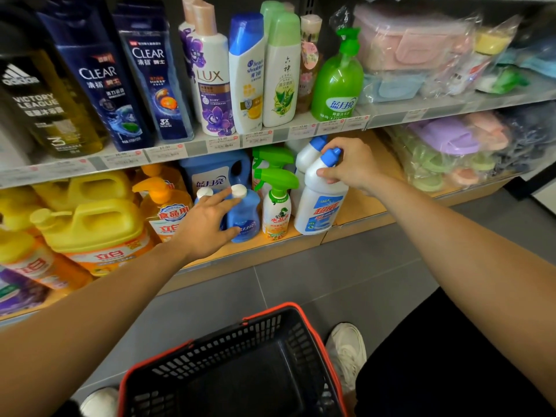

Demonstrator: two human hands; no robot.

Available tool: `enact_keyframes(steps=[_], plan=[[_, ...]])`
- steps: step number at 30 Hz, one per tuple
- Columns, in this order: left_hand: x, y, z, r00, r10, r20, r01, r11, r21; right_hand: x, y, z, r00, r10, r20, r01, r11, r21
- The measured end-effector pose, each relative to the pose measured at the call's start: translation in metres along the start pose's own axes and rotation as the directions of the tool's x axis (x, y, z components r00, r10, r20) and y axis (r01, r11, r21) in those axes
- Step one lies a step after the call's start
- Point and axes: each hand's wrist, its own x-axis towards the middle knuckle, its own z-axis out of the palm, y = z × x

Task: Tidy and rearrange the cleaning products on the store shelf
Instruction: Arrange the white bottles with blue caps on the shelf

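Two tiers of shelving fill the upper half of the frame: a grey metal upper shelf fronted by a strip of price tags, and under it a pale wooden lower shelf with a bare matte board on its right. Bottom centre, a black plastic basket with a lattice wall and a red rim sits on grey floor tiles. At the left, chunky yellow jugs with moulded handles, glossy and squat, crowd the lower shelf. To the right, crinkled clear bags of slippers in purple, green and pink are heaped up. Now the action, mid-frame on the lower shelf: a smooth white bottle with an angled neck, a blue cap and a blue-and-red label stands at the shelf's front edge, and the right hand is clamped round its neck and shoulder, fingers curled. A second one like it stands just behind. Just to its left is a green-triggered spray bottle. Left of that is a small rounded blue bottle with a white cap; the left hand is on it, fingers spread and fairly straight, thumb pressed to the label. A white shoe peeks in beside the basket.
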Motion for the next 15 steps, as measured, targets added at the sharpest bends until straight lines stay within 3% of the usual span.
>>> enact_keyframes(steps=[5,9,15], plan=[[0.000,0.002,-0.008,0.983,0.074,-0.171,-0.023,0.959,0.281,0.003,-0.001,-0.001,0.992,-0.113,0.054,0.118,0.987,-0.109],[0.006,-0.011,-0.011,0.993,-0.089,-0.073,0.109,0.926,0.360,0.004,0.003,0.000,0.986,-0.159,0.040,0.162,0.983,-0.090],[0.002,-0.023,-0.007,0.999,-0.012,-0.045,0.033,0.862,0.507,-0.001,0.001,0.004,0.965,-0.251,0.072,0.257,0.962,-0.094]])
